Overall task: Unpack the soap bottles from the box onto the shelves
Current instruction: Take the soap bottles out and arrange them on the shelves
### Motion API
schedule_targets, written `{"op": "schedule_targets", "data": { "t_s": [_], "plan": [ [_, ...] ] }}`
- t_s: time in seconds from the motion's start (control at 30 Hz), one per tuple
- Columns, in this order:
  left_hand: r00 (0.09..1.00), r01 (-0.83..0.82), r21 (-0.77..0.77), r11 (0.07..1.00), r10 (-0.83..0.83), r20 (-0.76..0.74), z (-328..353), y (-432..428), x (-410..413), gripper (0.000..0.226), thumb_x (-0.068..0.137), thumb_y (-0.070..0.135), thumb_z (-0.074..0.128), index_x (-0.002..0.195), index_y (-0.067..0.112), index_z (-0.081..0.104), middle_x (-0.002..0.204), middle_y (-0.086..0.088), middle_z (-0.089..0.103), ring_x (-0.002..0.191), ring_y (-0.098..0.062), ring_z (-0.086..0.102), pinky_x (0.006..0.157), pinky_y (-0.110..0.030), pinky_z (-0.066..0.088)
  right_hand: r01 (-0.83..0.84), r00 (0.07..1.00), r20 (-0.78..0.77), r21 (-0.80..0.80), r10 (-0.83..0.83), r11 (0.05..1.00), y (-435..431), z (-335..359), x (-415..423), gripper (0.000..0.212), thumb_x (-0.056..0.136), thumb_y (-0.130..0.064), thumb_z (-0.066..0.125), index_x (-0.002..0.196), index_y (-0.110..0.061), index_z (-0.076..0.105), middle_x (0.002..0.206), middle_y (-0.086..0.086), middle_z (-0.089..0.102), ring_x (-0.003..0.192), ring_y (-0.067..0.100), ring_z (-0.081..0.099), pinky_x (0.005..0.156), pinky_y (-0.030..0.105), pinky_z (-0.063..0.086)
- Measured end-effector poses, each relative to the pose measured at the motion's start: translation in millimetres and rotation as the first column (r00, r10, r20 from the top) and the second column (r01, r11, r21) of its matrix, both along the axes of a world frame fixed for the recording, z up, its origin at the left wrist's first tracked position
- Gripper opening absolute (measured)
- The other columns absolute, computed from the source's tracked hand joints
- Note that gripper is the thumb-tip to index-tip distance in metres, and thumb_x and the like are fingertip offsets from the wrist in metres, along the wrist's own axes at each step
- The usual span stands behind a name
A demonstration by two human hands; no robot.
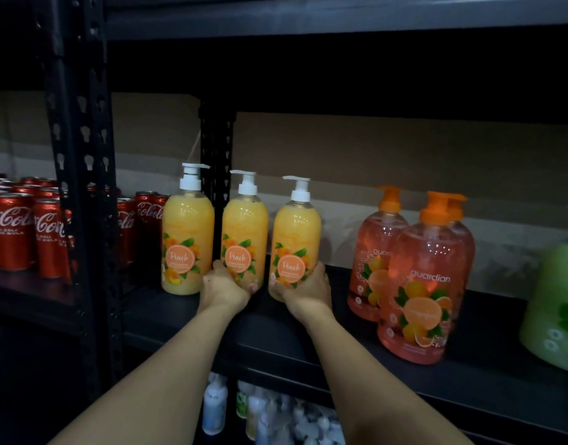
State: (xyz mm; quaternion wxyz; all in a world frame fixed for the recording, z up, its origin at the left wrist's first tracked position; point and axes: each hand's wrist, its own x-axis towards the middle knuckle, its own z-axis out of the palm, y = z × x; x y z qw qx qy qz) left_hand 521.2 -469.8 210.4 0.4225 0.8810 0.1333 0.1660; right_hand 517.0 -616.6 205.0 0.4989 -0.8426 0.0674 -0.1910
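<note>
Curling left hand (225,290), right hand (308,290) round peach bottles (244,226)

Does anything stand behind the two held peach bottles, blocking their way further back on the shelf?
Nothing visible does. The shelf behind the middle peach bottle, in the left hand, and the right peach bottle, in the right hand, looks bare up to the rear post.

Dim overall, light perhaps from behind the camera glints on the 3 yellow plastic pump bottles (244,226) and pink orange-capped bottles (427,252), while the black metal upper shelf (340,20) sinks into shadow and the green bottle (552,309) at the right edge blurs.
</note>
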Motion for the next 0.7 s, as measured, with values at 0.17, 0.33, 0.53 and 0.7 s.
{"op": "schedule_targets", "data": {
  "t_s": [0.17,0.33,0.53,0.7],
  "plan": [
    [0.999,0.026,-0.014,1.0,-0.026,0.039,-3,4,5,0.067,0.07,0.034,0.084,0.121,0.012,0.046,0.12,-0.013,0.056,0.109,-0.033,0.056,0.083,-0.039,0.05,0.002,1.0,-0.024,-0.014,-0.003,1.0,2,2,0,0.085,0.07,-0.045,0.083,0.136,-0.017,0.036,0.136,0.004,0.05,0.121,0.025,0.053,0.092,0.034,0.045],
    [0.996,0.064,0.018,0.998,-0.065,0.063,-7,4,6,0.068,0.072,0.036,0.082,0.123,0.013,0.043,0.119,-0.012,0.058,0.11,-0.031,0.057,0.086,-0.038,0.051,-0.013,1.0,-0.027,0.0,0.013,1.0,3,3,-3,0.082,0.073,-0.042,0.083,0.135,-0.017,0.035,0.134,0.005,0.051,0.117,0.025,0.055,0.089,0.035,0.047],
    [0.995,0.064,0.036,0.997,-0.066,0.071,-9,4,10,0.068,0.074,0.036,0.081,0.125,0.013,0.042,0.122,-0.012,0.057,0.112,-0.031,0.057,0.088,-0.038,0.049,-0.004,1.0,-0.024,-0.019,0.004,1.0,4,2,-2,0.087,0.072,-0.044,0.083,0.138,-0.015,0.035,0.137,0.006,0.05,0.122,0.026,0.053,0.094,0.037,0.047],
    [0.995,0.078,0.046,0.996,-0.08,0.061,-11,4,13,0.069,0.076,0.035,0.079,0.129,0.013,0.038,0.125,-0.011,0.055,0.113,-0.031,0.055,0.089,-0.041,0.049,-0.011,0.999,-0.044,-0.028,0.01,1.0,2,2,0,0.09,0.069,-0.049,0.083,0.138,-0.016,0.035,0.138,0.005,0.05,0.123,0.025,0.053,0.096,0.035,0.046]
  ]
}}
